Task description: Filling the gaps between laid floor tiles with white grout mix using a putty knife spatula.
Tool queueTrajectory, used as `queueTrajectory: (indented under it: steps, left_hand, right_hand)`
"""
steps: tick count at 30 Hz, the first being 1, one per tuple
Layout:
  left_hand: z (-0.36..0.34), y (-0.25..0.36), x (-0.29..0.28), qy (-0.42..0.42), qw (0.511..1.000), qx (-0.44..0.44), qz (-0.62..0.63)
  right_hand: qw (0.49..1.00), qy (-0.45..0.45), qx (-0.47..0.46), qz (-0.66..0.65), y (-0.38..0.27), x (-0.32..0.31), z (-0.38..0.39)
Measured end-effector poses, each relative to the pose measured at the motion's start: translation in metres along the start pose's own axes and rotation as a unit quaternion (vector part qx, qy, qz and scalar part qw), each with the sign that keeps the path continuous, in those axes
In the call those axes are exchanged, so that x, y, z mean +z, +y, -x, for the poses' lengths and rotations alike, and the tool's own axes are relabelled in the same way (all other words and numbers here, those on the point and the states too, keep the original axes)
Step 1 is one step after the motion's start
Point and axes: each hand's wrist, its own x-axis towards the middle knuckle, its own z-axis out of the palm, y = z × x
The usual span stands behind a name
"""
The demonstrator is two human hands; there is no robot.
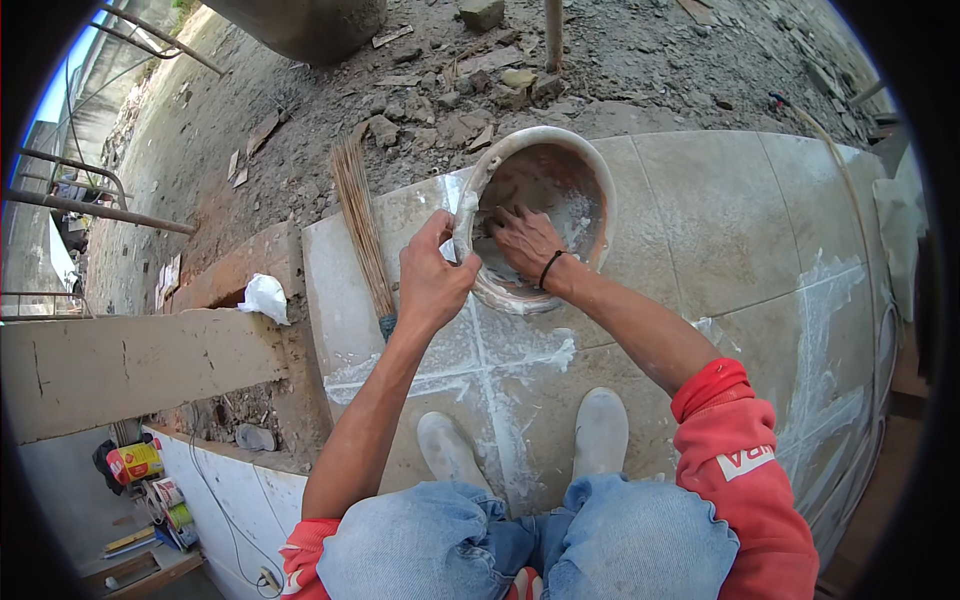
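Observation:
A round, white-smeared bucket (598, 165) with a reddish-brown inside is tilted so that its mouth faces me, over the tiles in front of my boots. My left hand (435, 272) grips its left rim between thumb and fingers. Inside the bucket is my right hand (528, 245), with a dark band on the wrist. Its fingers are curled against the inner left wall, and whatever they may hold is hidden. White paste residue coats the rim and the inner surface. A bundle of thin sticks, a stick broom (362, 215), lies just left of my left hand.
Pale floor tiles (720, 220) with white-smeared joints lie under my boots (600, 430). Beyond their edge is rubble-strewn ground (430, 110). At left, a beam (140, 365) carries a crumpled white bag (265, 298). A large grey container (300, 25) stands at the top.

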Motion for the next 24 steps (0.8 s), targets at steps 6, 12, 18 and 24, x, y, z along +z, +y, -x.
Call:
queueTrajectory:
  steps: [6, 12, 18, 24]
  left_hand:
    - [0.0, 0.02, 0.01, -0.016, 1.0, -0.012, -0.019]
    - [-0.001, 0.013, 0.021, 0.019, 0.999, 0.024, -0.029]
    - [0.003, 0.01, 0.028, 0.046, 0.998, 0.023, -0.032]
    - [0.011, -0.02, 0.005, 0.092, 0.991, -0.057, 0.074]
  right_hand:
    - [0.991, -0.12, -0.012, -0.06, 0.024, -0.008, 0.012]
    - [0.958, -0.256, 0.07, -0.112, 0.046, -0.017, -0.014]
    - [0.939, -0.306, 0.05, -0.149, 0.065, -0.038, -0.022]
    - [0.947, -0.127, 0.053, -0.292, 0.045, -0.133, 0.039]
